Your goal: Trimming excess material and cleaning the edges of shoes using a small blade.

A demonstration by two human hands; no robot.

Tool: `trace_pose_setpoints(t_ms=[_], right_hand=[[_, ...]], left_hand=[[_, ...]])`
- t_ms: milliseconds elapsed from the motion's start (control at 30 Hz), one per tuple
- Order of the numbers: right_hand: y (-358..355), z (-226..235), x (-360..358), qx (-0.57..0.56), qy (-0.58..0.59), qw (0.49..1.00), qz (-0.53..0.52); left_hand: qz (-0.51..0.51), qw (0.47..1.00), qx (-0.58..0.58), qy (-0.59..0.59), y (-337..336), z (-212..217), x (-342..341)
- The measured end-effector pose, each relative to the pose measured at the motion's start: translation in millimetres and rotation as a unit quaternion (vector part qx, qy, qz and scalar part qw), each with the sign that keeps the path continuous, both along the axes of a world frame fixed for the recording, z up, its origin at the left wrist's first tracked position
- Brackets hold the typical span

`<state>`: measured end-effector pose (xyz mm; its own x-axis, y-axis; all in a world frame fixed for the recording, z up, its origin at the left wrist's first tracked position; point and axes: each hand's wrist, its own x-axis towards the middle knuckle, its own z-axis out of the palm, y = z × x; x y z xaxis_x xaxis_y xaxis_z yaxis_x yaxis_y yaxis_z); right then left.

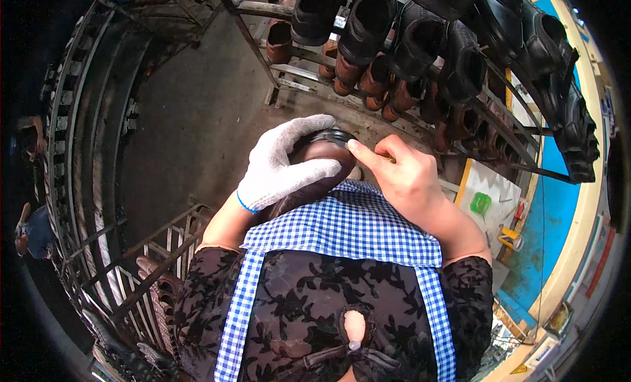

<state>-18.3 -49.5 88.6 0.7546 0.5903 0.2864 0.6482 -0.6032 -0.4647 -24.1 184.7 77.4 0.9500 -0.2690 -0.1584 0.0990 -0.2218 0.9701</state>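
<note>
Your gloved left hand (284,164) wraps over a dark brown shoe (320,160), pressed against your checked apron (342,227). Your bare right hand (402,175) pinches a small tool at the shoe's rim, just below the metal rack (420,129) of shoes.

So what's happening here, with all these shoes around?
A person in a blue checked apron holds a dark brown shoe against their chest. The white-gloved left hand grips it, while the bare right hand works at its rim with a small tool, mostly hidden. Behind it, a metal rack carries rows of brown and black shoes.
</note>
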Motion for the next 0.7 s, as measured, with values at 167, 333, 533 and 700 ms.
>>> trace_pose_setpoints(t_ms=[167, 333, 533, 700], right_hand=[[-15.3, 5.3, 12.4, 0.099, 0.181, 0.976, 0.066], [-7.7, -13.3, 2.9, 0.004, 0.022, 1.0, 0.015], [-4.4, -38.9, 4.2, 0.122, 0.056, 0.99, -0.048], [-27.6, -14.6, 0.6, 0.103, 0.115, 0.988, -0.007]], left_hand=[[-0.019, 0.999, 0.023, -0.015, -3.8, 4.4, 1.3], [-0.005, 0.997, 0.065, -0.033, -10.6, -1.5, -0.5], [0.051, 0.998, 0.024, 0.019, -11.5, -6.7, -0.2], [0.051, 0.998, 0.043, 0.021, -9.9, -10.9, -0.3]])
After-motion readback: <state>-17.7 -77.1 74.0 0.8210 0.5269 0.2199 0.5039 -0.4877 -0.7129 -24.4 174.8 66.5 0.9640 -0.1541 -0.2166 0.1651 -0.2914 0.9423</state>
